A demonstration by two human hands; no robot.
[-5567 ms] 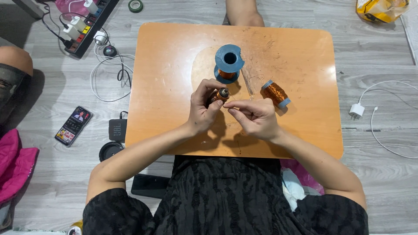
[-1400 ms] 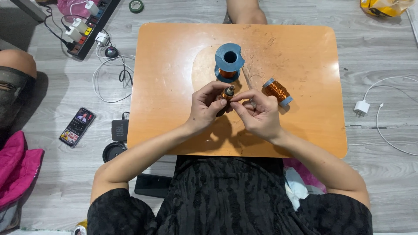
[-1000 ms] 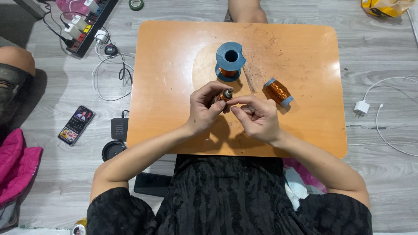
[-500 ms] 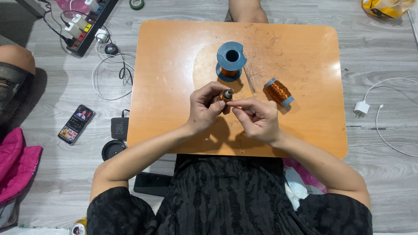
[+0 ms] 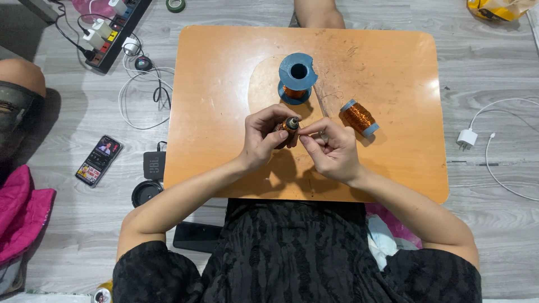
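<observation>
Over the middle of a small orange table (image 5: 224, 84), my left hand (image 5: 263, 139) grips a small copper-wound motor armature (image 5: 288, 127), its shaft end pointing up. My right hand (image 5: 332, 151) is close beside it, thumb and forefinger pinched at the armature's right side, seemingly on a thin wire too fine to make out. A blue spool of copper wire (image 5: 297, 77) stands upright just beyond my hands. A smaller spool of copper wire (image 5: 359, 117) lies on its side to the right.
On the grey floor to the left lie a power strip with plugs (image 5: 109, 28), cables, a phone (image 5: 99, 160), a black round speaker (image 5: 147, 192) and pink cloth (image 5: 22, 213). A white charger and cable (image 5: 467, 137) lie at right. Another person's limb (image 5: 317, 12) is past the table's far edge.
My hands and the armature have stayed over the same spot; only my fingers have shifted slightly around the armature. The spools have not moved.
</observation>
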